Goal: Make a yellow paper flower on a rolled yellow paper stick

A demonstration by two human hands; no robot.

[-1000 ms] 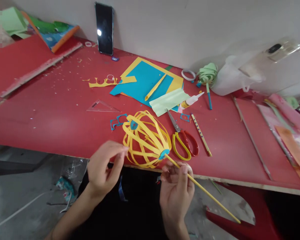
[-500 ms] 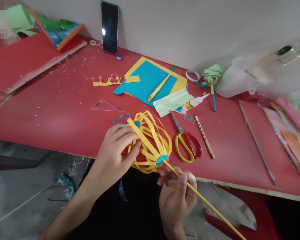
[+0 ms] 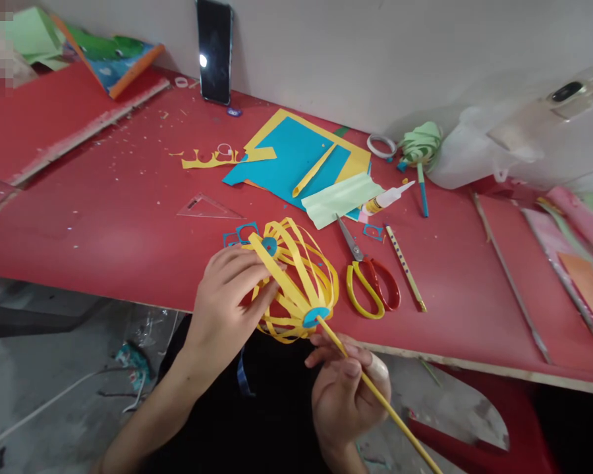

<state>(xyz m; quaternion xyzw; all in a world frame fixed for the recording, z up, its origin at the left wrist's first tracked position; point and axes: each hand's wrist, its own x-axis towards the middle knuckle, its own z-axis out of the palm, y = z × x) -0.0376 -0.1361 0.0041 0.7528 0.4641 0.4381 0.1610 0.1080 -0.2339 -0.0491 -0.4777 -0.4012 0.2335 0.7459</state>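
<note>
Paper-strip ball [image 3: 296, 280] on yellow stick [image 3: 375, 394]: left hand [image 3: 227, 296], lately apart, now cups its strips; right hand [image 3: 346, 395] fingers keep pinching the stick.

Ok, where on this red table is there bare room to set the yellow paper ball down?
The widest bare stretch of the red table lies left of the clear triangle ruler, with only paper crumbs. A narrower bare patch sits between the dotted pencil and the thin stick. It is crowded around the blue paper, scissors and glue.
</note>
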